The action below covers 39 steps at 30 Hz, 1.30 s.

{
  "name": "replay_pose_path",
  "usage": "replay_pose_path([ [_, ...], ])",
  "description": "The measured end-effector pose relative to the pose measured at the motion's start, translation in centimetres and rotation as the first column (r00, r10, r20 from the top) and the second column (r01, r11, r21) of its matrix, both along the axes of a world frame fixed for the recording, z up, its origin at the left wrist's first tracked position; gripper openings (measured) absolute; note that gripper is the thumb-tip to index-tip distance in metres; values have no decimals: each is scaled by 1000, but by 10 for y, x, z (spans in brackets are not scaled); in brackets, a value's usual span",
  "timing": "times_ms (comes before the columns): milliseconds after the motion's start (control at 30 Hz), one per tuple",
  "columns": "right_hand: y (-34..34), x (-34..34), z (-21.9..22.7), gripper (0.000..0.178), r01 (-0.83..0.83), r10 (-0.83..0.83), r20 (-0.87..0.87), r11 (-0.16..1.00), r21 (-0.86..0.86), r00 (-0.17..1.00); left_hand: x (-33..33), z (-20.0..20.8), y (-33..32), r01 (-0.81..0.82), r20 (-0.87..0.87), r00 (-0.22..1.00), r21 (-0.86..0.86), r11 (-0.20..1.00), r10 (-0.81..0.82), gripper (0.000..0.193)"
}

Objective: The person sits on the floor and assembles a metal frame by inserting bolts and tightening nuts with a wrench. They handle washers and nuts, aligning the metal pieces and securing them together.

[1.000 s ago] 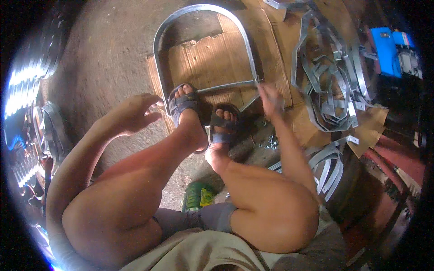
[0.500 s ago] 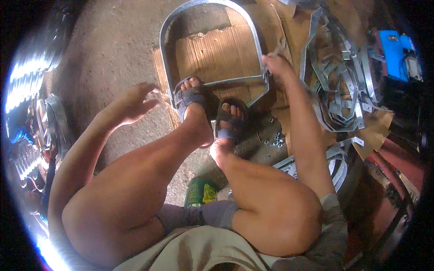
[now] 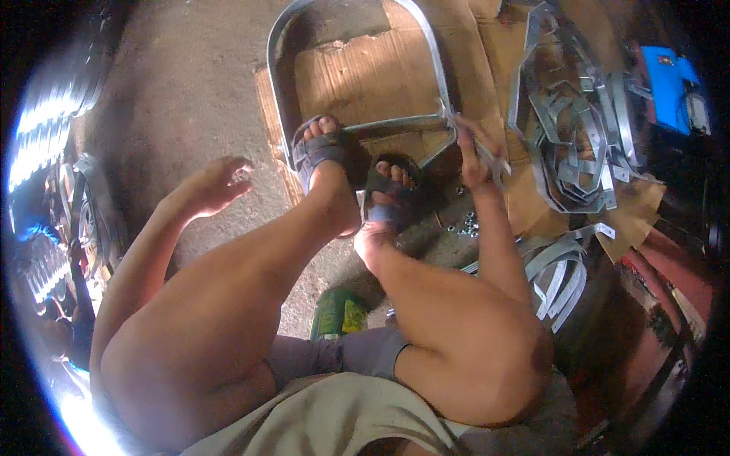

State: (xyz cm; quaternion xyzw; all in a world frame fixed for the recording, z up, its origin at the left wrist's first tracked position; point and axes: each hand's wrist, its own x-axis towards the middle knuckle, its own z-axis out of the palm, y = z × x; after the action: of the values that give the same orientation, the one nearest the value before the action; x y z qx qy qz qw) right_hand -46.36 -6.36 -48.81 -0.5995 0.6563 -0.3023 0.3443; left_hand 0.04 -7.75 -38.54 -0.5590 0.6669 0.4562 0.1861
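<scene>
A metal frame point(image 3: 439, 57), arched at the far end with a crossbar, lies on flat brown cardboard point(image 3: 357, 76). My left foot in a dark sandal point(image 3: 323, 148) rests by its near left corner. My right hand point(image 3: 475, 163) is closed around a spanner point(image 3: 499, 169). One end of the spanner is at the joint of the crossbar and the frame's right side; the other sticks out past my palm. Left of the frame my left hand point(image 3: 209, 186) hovers over the floor, fingers bent and apart, with nothing plainly in them.
Bent metal strips point(image 3: 570, 144) are piled at the right, with curved straps point(image 3: 559, 277) nearer me. Small nuts point(image 3: 468, 226) lie by my right forearm. A green and yellow can point(image 3: 338, 313) stands between my legs. Blue equipment point(image 3: 665, 87) sits far right; shiny metal parts point(image 3: 53, 129) stack at left.
My right hand has come nearer to me, and the spanner has swung round to the crossbar joint. My left hand has drawn back to the left, away from the frame.
</scene>
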Motion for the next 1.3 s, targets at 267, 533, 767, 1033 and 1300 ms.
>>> replay_pose_path([
  [267, -152, -36, -35, 48, -103, 250, -213, 840, 533, 944, -11, -2, -9, -39, -81, 996, -7, 999, 38, 38],
  [533, -8, -9, -64, 39, 74, -86, -142, 993, -93, 986, 11, -7, -3, 18, -10, 1000, -45, 999, -19, 37],
  [767, -40, -18, -31, 40, 0, -60, -201, 959, -284, 978, 15, -12, 2, -11, 8, 1000, -4, 1000, 11, 38],
  [1033, -155, -28, -34, 57, -136, 251, -212, 887, 442, 945, 7, -18, -6, -85, -65, 994, 23, 996, 87, 36],
  [1300, -9, -12, -42, 45, 134, -132, -40, 989, 60, 991, 20, -23, -3, -65, -15, 998, -27, 998, 65, 36],
])
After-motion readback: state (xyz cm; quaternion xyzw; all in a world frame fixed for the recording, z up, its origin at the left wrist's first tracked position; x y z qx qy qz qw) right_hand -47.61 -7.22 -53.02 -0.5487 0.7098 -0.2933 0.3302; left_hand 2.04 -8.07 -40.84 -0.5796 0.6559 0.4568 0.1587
